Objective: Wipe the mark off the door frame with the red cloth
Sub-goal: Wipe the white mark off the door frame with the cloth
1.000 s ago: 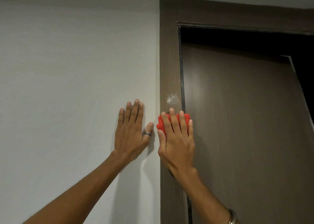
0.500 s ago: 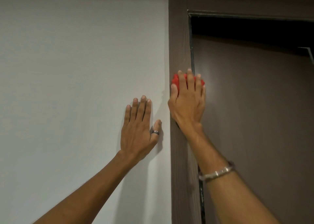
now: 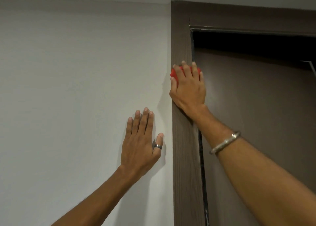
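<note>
Up the brown wooden door frame (image 3: 184, 157) slides my right hand (image 3: 188, 90), flat fingers (image 3: 185, 70) pressing the crumpled red cloth (image 3: 173, 74) over the hidden mark. Left hand (image 3: 139, 147), fingers straight, braces left of the frame. I should keep firm, even pressure in short strokes.

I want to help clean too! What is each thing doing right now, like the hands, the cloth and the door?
left hand, flat on the wall, fingers straight.
right hand, pressing the red cloth on the door frame, fingers straight.
red cloth, bunched under the right hand.
door frame, no mark showing on its bare part.
door, looks ajar, dark gap above it.
</note>
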A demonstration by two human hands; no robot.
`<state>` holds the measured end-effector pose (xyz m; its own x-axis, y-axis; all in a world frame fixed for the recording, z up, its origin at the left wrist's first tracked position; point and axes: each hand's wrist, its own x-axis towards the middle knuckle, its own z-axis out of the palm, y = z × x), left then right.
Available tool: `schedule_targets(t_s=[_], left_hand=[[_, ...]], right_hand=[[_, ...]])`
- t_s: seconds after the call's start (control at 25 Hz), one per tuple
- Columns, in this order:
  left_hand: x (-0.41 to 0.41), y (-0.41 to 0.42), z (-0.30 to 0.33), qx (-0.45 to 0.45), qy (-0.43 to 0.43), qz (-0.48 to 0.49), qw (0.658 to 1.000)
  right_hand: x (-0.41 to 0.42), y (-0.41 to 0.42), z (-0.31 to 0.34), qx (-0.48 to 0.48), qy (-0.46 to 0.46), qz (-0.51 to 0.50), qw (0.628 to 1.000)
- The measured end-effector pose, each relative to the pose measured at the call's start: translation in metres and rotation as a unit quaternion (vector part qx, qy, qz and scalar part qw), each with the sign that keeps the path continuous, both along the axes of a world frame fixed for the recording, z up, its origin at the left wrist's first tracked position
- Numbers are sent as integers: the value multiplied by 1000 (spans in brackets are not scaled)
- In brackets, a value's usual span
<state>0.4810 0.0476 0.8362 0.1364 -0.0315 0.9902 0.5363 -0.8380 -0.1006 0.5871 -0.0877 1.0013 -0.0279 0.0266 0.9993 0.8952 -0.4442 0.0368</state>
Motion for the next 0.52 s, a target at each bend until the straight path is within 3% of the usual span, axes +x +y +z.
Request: schedule_targets(t_s=[0.16, 0.28, 0.52], left_hand=[[0, 1, -1, 6, -4, 3, 1000], [1, 1, 0, 8, -5, 14, 1000], [-1, 0, -2, 2, 0, 7, 1000]], right_hand=[[-5, 2, 66, 5, 4, 3, 1000], [-12, 3, 80, 20, 18, 6, 1000], [-6, 5, -10, 26, -4, 9, 1000]])
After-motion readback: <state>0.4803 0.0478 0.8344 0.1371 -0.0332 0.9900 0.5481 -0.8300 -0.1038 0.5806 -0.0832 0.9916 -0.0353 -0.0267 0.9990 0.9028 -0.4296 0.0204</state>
